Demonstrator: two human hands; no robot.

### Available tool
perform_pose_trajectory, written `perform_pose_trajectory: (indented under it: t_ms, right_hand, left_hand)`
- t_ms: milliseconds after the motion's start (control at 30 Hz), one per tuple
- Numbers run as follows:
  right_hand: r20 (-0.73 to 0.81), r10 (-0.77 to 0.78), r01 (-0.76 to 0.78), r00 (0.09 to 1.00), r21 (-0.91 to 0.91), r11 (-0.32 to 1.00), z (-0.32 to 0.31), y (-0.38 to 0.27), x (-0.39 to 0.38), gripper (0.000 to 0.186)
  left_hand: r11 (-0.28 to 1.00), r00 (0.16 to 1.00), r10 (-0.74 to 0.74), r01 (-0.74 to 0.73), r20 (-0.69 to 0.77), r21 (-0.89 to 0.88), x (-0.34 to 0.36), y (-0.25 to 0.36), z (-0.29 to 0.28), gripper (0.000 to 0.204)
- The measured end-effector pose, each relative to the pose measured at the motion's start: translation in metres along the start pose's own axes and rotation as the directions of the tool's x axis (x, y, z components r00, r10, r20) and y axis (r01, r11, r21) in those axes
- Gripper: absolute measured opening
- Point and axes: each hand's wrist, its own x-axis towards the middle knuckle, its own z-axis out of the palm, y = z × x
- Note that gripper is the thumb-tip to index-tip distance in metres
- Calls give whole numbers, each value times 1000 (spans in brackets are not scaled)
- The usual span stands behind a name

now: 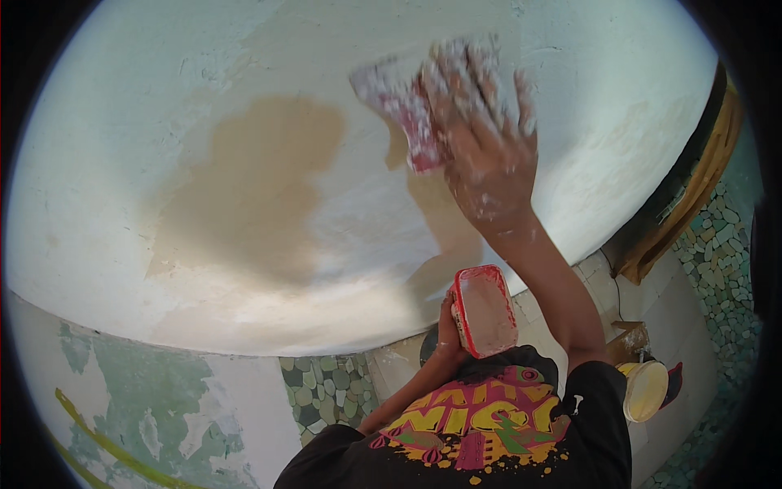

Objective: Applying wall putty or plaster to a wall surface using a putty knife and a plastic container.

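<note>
My right hand [481,147], speckled with white paste, grips a pale, smeared scraper [399,98] with a red middle against the large off-white wall surface [204,65]; motion blurs its edges. Shadows fall on the surface to the left of it. Lower down, near my chest, my left hand [446,330] is closed around the side of a rectangular, red-rimmed container [486,310] with greyish paste inside.
A patchy green-and-white wall [155,407] is at lower left, with yellow-green strands before it. Pebble flooring [318,391] and pale tiles show below. At right are a yellow bucket [643,391], a small wooden box [627,334] and a brown wooden piece [692,196] along the dark edge.
</note>
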Motion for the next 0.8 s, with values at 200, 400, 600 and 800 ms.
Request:
perform_pose_trajectory:
  t_ms: [200, 400, 600, 800]
  right_hand:
    - [232, 113, -125, 966, 39, 991, -24, -16, -35, 45]
    - [97, -18, 33, 995, -156, 987, -74, -9, 55, 46]
    - [13, -22, 23, 1000, -38, 999, -41, -17, 44, 44]
    - [246, -62, 60, 967, 18, 998, -71, -16, -2, 51]
  left_hand:
    - [995, 991, 96, -93, -89, 40, 2, -5, -6, 74]
    - [999, 999, 2, 0, 47, -53, 0, -4, 1, 73]
    - [999, 993, 24, -20, 115, -41, 1, -10, -8, 74]
    - [1000, 996, 1, -3, 88, 21, -1, -11, -1, 76]
